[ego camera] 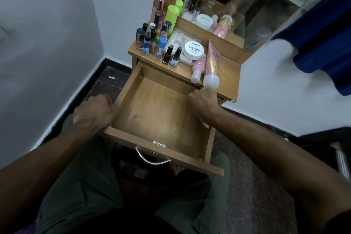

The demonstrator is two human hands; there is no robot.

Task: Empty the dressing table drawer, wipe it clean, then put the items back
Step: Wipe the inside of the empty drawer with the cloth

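Wooden drawer (161, 112) stands pulled out and bare inside, so the emptying looks done; whether wiping is finished I cannot tell. Putting back remains: bottles (152, 36), a nail polish tub (194, 49) and a pink tube (212, 66) sit on the worktop (228, 74). Left hand (93, 110) clenches the drawer's left wall; right hand (204, 101) curls over its right wall, perhaps around something pale.
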